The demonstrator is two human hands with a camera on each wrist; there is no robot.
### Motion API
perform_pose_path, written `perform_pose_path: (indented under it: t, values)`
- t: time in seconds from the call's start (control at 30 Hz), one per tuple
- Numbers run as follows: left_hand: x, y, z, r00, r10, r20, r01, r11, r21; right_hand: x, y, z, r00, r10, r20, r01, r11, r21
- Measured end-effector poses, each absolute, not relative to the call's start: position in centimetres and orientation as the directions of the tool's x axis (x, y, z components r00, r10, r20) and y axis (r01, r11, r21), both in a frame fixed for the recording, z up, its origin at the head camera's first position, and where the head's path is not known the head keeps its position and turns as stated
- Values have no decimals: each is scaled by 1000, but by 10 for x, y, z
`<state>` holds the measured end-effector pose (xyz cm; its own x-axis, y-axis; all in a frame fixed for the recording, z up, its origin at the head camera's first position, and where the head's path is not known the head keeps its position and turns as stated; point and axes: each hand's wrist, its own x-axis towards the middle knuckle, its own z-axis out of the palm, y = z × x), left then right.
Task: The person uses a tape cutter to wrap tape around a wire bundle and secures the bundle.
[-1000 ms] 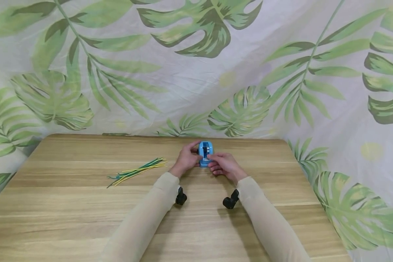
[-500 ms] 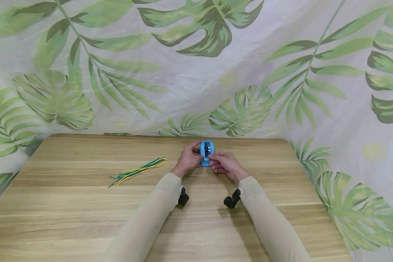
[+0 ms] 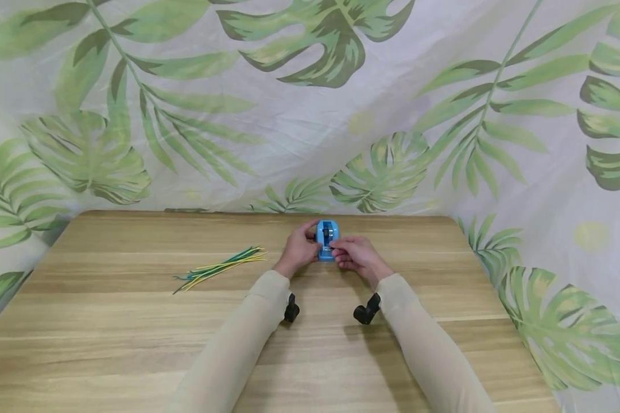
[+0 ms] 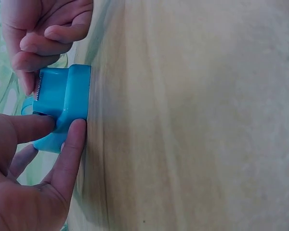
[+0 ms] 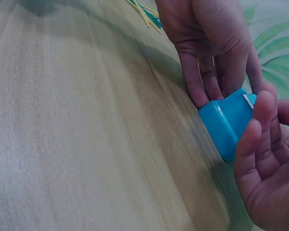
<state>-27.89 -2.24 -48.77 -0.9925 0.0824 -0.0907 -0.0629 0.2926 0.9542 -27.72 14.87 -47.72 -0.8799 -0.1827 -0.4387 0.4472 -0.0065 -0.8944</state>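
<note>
A blue tape dispenser (image 3: 326, 257) stands near the table's back edge, between the hands. My left hand (image 3: 298, 250) grips its left side; in the left wrist view the thumb and fingers of that hand (image 4: 36, 180) lie round the dispenser body (image 4: 78, 89). From the right, my right hand (image 3: 360, 257) reaches the dispenser's front, thumb and forefinger pinching at the toothed cutter (image 4: 38, 86), other fingers curled. The right wrist view shows this hand (image 5: 272, 168) beside the dispenser (image 5: 219, 126). The clear tape between the fingertips is hard to make out.
Several green and yellow twist strips (image 3: 219, 268) lie in a loose bundle left of the hands. Behind the wooden table (image 3: 134, 338) hangs a leaf-print cloth (image 3: 310, 115). Black camera mounts (image 3: 367, 310) hang below both wrists.
The hands and dispenser appear very slightly further right in the head view, as does the strip bundle. Both hands keep their places on the dispenser.
</note>
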Motion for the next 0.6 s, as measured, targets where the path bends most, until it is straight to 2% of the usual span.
perform_pose_path:
  t: [0.6]
  values:
    - [-279,-21,-488,-995,60,-84,-60,332,942,-277,148,-474,-879,-183,-440,448,-3,-894]
